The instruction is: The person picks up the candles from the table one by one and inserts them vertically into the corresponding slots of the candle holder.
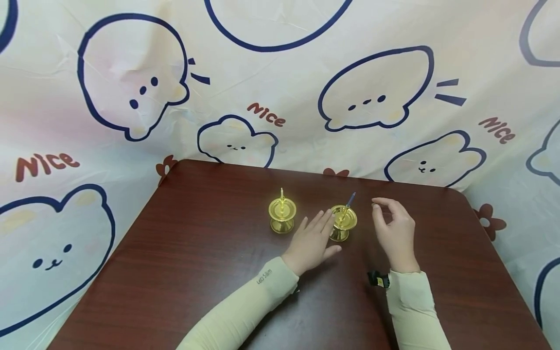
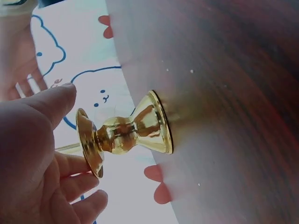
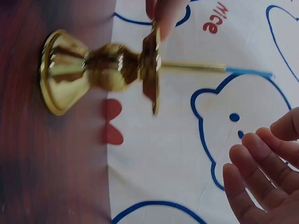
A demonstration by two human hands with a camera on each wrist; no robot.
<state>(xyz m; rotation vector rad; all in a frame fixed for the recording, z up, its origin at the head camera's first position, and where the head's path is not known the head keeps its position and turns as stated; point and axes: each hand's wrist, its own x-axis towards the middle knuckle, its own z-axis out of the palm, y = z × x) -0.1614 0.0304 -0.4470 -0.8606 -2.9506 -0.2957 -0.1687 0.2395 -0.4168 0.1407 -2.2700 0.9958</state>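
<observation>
Two brass candle holders stand upright on the table. In the right holder (image 1: 343, 218) a thin blue candle (image 3: 250, 72) rises from a gold tube at the centre of its dish. My left hand (image 1: 309, 243) reaches to this holder with fingers straight, fingertips at the left edge of the dish; the left wrist view has its thumb (image 2: 56, 102) apart from the fingers. To the right of the holder, my right hand (image 1: 397, 236) is raised, thumb and forefinger bent toward each other with nothing visible between them. The left holder (image 1: 282, 211) carries a short pale yellow stick.
The dark brown wooden table (image 1: 197, 233) ends at a far edge just behind the holders. Beyond it hangs a pale cloth (image 1: 297, 78) printed with blue bear outlines and red words. A black strap device (image 1: 378, 279) sits at my right wrist.
</observation>
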